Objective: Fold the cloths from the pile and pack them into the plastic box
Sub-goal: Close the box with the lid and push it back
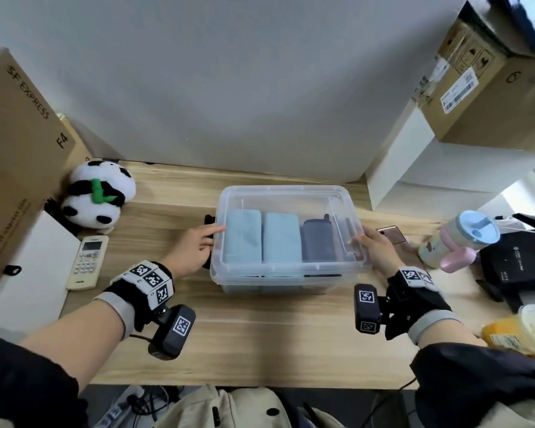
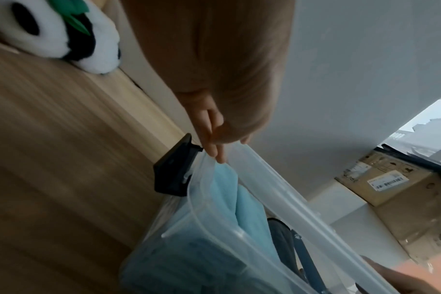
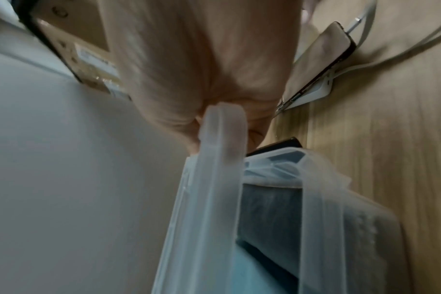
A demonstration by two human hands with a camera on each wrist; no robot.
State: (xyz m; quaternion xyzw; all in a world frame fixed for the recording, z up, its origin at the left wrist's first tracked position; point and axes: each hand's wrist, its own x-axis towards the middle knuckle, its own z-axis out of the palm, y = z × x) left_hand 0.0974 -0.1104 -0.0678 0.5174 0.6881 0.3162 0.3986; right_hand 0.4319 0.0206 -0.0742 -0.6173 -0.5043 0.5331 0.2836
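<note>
A clear plastic box [image 1: 291, 281] stands mid-table. It holds two folded light blue cloths [image 1: 243, 237] [image 1: 281, 240] and one dark grey cloth [image 1: 318, 240] side by side. A clear lid [image 1: 286, 193] sits over the box, apparently tilted. My left hand [image 1: 198, 247] grips the lid's left edge beside a black latch [image 2: 174, 176], fingers [image 2: 214, 151] pinching the rim. My right hand [image 1: 372, 248] grips the lid's right edge [image 3: 220, 159], with thumb and fingers wrapped round it.
A panda plush [image 1: 96, 196], a white remote [image 1: 87, 262] and a cardboard box [image 1: 13, 134] are at the left. On the right lie a phone [image 1: 391, 234], a pastel tumbler [image 1: 459, 239], a black bag [image 1: 513, 268] and a drink cup [image 1: 527, 332]. Stacked boxes [image 1: 476, 88] stand at the back right.
</note>
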